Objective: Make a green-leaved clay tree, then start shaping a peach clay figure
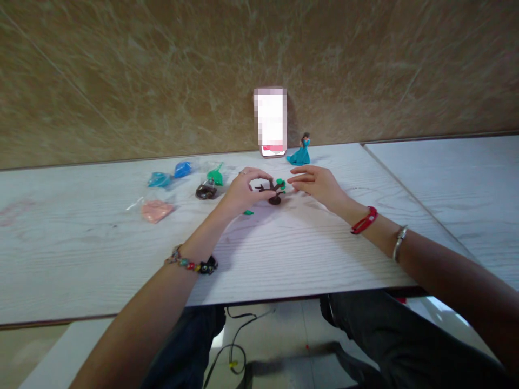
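Note:
A small dark brown clay tree (274, 200) with bare branches and green leaf pieces on its right side stands upright on the white table. My left hand (247, 192) grips its trunk and branches between thumb and fingers. Just right of the green leaves (281, 183), my right hand (318, 185) has its fingers stretched out and slightly apart, with nothing visible in them. Whether a fingertip touches the leaves, I cannot tell. A loose bit of green clay (248, 212) lies on the table below my left hand.
Clear bags of clay lie to the left: blue (182, 169), teal (159, 179), green (215, 174), dark brown (206, 189) and pink (157, 210). Against the brown wall leans a phone (271, 121). Beside it stands a figurine in a teal dress (300, 155).

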`<control>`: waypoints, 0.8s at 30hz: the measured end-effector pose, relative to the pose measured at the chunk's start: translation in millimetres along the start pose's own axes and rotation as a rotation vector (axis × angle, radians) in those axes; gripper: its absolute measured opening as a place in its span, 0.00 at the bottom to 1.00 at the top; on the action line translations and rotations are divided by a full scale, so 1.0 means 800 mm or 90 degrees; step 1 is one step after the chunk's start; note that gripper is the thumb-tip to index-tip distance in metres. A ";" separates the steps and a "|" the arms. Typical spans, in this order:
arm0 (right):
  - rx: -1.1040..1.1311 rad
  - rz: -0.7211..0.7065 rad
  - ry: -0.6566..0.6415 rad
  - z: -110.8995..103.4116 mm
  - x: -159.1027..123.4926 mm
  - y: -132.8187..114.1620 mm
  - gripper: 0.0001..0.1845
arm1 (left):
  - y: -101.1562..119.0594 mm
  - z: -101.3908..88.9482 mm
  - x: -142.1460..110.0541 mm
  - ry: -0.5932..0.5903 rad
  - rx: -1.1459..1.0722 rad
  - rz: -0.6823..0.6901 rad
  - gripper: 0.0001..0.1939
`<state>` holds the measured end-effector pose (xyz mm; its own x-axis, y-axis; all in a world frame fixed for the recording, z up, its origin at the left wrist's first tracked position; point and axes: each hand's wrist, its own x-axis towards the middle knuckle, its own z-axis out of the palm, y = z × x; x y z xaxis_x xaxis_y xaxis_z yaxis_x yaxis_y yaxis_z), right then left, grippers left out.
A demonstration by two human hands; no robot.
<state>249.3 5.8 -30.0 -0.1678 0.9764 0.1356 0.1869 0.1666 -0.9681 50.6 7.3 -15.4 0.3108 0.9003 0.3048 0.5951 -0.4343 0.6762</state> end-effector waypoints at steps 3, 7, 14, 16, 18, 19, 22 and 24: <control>-0.029 -0.018 0.068 -0.013 0.001 -0.002 0.16 | -0.007 -0.031 -0.008 -0.103 0.065 -0.070 0.20; -0.090 -0.088 0.156 -0.025 -0.001 -0.007 0.12 | -0.015 -0.052 -0.018 -0.289 0.131 -0.149 0.15; -0.435 -0.389 0.012 -0.011 -0.033 -0.024 0.12 | -0.003 -0.041 -0.023 -0.346 0.111 -0.112 0.09; -0.485 -0.447 -0.110 -0.003 -0.042 -0.025 0.13 | 0.002 -0.034 -0.025 -0.364 0.075 -0.096 0.10; -0.514 -0.465 -0.198 0.004 -0.046 -0.025 0.14 | 0.008 -0.024 -0.028 -0.360 0.046 -0.068 0.12; -0.529 -0.466 -0.230 0.007 -0.047 -0.024 0.14 | 0.011 -0.017 -0.030 -0.348 0.045 -0.053 0.12; -0.576 -0.464 -0.303 0.011 -0.044 -0.022 0.13 | 0.016 -0.001 -0.035 -0.337 0.057 -0.026 0.13; -0.596 -0.461 -0.326 0.012 -0.042 -0.019 0.13 | 0.017 0.002 -0.036 -0.348 0.059 -0.016 0.14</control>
<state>243.1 -30.6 -21.4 -0.8266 0.4953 0.2673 0.4672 0.8687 -0.1649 51.1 -24.6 -16.3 0.6201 0.7753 -0.1198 0.6621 -0.4353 0.6100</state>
